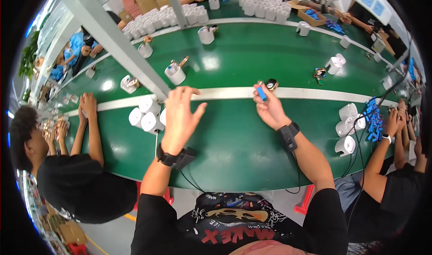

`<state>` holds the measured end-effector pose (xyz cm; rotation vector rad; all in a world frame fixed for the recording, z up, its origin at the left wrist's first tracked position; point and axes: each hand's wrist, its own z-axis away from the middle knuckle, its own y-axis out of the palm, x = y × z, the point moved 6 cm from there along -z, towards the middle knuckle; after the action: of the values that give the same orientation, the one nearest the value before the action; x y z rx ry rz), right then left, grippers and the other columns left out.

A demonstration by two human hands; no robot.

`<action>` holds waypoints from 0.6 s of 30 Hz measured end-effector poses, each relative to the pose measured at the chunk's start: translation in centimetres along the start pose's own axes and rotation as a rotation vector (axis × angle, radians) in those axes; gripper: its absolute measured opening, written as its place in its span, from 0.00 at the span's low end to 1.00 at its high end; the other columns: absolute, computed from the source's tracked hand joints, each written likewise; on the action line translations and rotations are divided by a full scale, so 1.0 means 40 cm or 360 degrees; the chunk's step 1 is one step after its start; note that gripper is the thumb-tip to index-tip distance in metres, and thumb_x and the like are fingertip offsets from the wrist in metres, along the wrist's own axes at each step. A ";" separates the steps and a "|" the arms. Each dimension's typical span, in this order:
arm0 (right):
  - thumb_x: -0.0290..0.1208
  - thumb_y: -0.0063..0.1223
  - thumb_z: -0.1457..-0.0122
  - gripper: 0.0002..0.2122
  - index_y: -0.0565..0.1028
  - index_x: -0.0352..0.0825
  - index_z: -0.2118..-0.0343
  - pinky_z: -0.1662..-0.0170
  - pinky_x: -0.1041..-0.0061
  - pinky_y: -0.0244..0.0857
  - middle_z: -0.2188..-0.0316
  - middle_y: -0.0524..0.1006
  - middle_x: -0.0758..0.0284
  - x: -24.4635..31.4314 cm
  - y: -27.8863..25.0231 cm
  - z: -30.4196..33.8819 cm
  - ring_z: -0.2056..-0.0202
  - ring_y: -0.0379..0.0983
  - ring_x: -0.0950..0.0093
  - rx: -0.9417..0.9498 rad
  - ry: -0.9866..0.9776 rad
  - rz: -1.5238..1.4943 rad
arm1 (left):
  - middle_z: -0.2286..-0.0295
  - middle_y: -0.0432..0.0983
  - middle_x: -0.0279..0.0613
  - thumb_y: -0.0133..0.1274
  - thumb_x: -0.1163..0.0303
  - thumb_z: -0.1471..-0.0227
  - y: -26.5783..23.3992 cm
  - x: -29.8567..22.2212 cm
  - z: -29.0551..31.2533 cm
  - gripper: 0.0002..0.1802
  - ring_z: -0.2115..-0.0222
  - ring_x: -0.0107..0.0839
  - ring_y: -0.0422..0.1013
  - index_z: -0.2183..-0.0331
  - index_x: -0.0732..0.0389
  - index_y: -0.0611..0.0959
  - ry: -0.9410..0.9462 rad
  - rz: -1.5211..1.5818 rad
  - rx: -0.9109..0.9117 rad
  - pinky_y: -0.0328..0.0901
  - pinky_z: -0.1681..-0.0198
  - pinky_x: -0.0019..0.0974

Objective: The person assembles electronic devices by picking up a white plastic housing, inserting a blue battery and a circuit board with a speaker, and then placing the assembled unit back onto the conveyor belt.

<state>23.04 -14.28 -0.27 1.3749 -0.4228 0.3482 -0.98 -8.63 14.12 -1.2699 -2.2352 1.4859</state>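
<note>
My right hand (272, 111) is closed around a small blue cylindrical battery (262, 93), pinched upright between thumb and fingers over the pale rail. Just beyond these fingers is a round black part with a gold rim (272, 84); I cannot tell whether the hand touches it. My left hand (182, 115) is raised with the fingers spread and holds nothing. Beside it, on its left, stands a cluster of white cylindrical housings (150, 121), partly hidden behind the hand. Both wrists wear black strapped devices with cables.
Beyond the pale rail (225, 93), white housings with gold parts (175, 74) stand on the green belt (243, 48). To my right are more white housings (345, 145), a pile of blue batteries (374, 120) and hanging black cables. A grey post (112, 39) rises at left. Co-workers sit on both sides.
</note>
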 end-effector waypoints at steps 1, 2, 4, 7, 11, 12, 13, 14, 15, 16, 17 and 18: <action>0.34 0.42 0.31 0.12 0.69 0.32 0.51 0.79 0.90 0.56 0.63 0.71 0.68 0.003 -0.004 0.001 0.73 0.62 0.87 0.0014 -0.0023 0.0056 | 0.57 0.71 0.41 0.68 0.69 0.63 -0.022 0.024 0.020 0.24 0.51 0.46 0.64 0.61 0.58 0.78 -0.0062 -0.0181 0.0016 0.60 0.48 0.45; 0.34 0.41 0.31 0.13 0.69 0.32 0.51 0.79 0.91 0.55 0.64 0.71 0.68 0.013 -0.003 -0.005 0.74 0.62 0.88 0.0031 -0.0057 0.0113 | 0.57 0.71 0.41 0.68 0.69 0.63 -0.035 0.047 0.033 0.24 0.51 0.46 0.64 0.61 0.58 0.78 -0.0083 -0.0203 0.0018 0.60 0.48 0.45; 0.34 0.41 0.30 0.13 0.68 0.32 0.50 0.79 0.92 0.54 0.64 0.72 0.68 0.012 0.003 -0.010 0.75 0.62 0.88 0.0060 -0.0069 0.0164 | 0.55 0.70 0.40 0.70 0.68 0.67 -0.042 0.081 0.075 0.28 0.50 0.45 0.63 0.59 0.56 0.78 -0.0060 -0.0583 0.0111 0.60 0.48 0.45; 0.33 0.42 0.31 0.14 0.68 0.31 0.48 0.79 0.91 0.56 0.64 0.73 0.69 0.019 0.011 -0.004 0.76 0.61 0.89 0.0059 -0.0196 0.0196 | 0.55 0.70 0.40 0.72 0.68 0.71 -0.037 0.122 0.106 0.33 0.51 0.45 0.64 0.57 0.54 0.78 -0.0038 -0.0791 0.0264 0.60 0.49 0.45; 0.32 0.43 0.31 0.14 0.69 0.31 0.47 0.77 0.92 0.59 0.64 0.75 0.68 0.032 0.005 -0.001 0.76 0.64 0.89 0.0033 -0.0275 0.0258 | 0.58 0.72 0.42 0.74 0.70 0.77 -0.001 0.141 0.095 0.40 0.53 0.46 0.67 0.54 0.53 0.77 -0.0085 -0.0691 0.0528 0.64 0.52 0.44; 0.32 0.43 0.31 0.14 0.69 0.31 0.47 0.77 0.92 0.59 0.64 0.75 0.68 0.033 0.011 0.001 0.76 0.64 0.89 0.0031 -0.0287 0.0258 | 0.59 0.73 0.42 0.75 0.70 0.77 0.006 0.148 0.089 0.42 0.55 0.47 0.68 0.54 0.53 0.76 -0.0188 -0.0576 0.0602 0.65 0.53 0.43; 0.31 0.43 0.32 0.14 0.69 0.31 0.47 0.76 0.91 0.61 0.63 0.76 0.68 0.035 0.016 0.003 0.75 0.65 0.88 -0.0028 -0.0307 0.0293 | 0.60 0.73 0.42 0.75 0.71 0.78 0.015 0.152 0.082 0.43 0.56 0.48 0.69 0.53 0.54 0.75 -0.0290 -0.0459 0.0676 0.66 0.54 0.42; 0.31 0.44 0.32 0.14 0.69 0.30 0.47 0.75 0.90 0.62 0.63 0.76 0.67 0.037 0.023 0.006 0.75 0.66 0.87 -0.0089 -0.0327 0.0328 | 0.60 0.73 0.42 0.75 0.71 0.78 0.021 0.144 0.071 0.43 0.56 0.48 0.69 0.53 0.54 0.75 -0.0275 -0.0457 0.0673 0.66 0.54 0.42; 0.30 0.44 0.32 0.14 0.69 0.30 0.47 0.74 0.90 0.63 0.62 0.76 0.67 0.040 0.024 0.008 0.74 0.67 0.87 -0.0150 -0.0348 0.0364 | 0.61 0.73 0.43 0.75 0.72 0.78 0.028 0.120 0.055 0.44 0.58 0.48 0.70 0.53 0.55 0.74 -0.0206 -0.0154 0.0589 0.67 0.55 0.42; 0.30 0.44 0.32 0.14 0.69 0.30 0.47 0.74 0.90 0.63 0.62 0.76 0.67 0.043 0.023 0.007 0.74 0.67 0.87 -0.0154 -0.0364 0.0365 | 0.63 0.73 0.44 0.75 0.72 0.77 0.036 0.094 0.040 0.44 0.59 0.48 0.70 0.53 0.56 0.73 -0.0136 0.0151 0.0504 0.68 0.56 0.42; 0.29 0.46 0.33 0.14 0.70 0.29 0.47 0.72 0.89 0.64 0.62 0.76 0.67 0.053 0.014 0.009 0.73 0.68 0.86 -0.0173 -0.0445 0.0443 | 0.64 0.73 0.45 0.75 0.73 0.76 0.047 0.063 0.025 0.44 0.61 0.49 0.71 0.52 0.58 0.72 -0.0065 0.0463 0.0418 0.68 0.57 0.41; 0.29 0.47 0.34 0.15 0.70 0.29 0.47 0.71 0.87 0.65 0.61 0.77 0.66 0.064 0.005 0.011 0.72 0.69 0.85 -0.0194 -0.0525 0.0522 | 0.64 0.73 0.45 0.75 0.73 0.76 0.083 0.041 0.016 0.44 0.61 0.49 0.71 0.52 0.58 0.72 -0.0049 0.0477 0.0418 0.68 0.57 0.41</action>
<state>25.15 -14.70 1.19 1.2451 -0.9343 0.3567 -0.52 -7.40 10.59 -1.5503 -1.8468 1.8399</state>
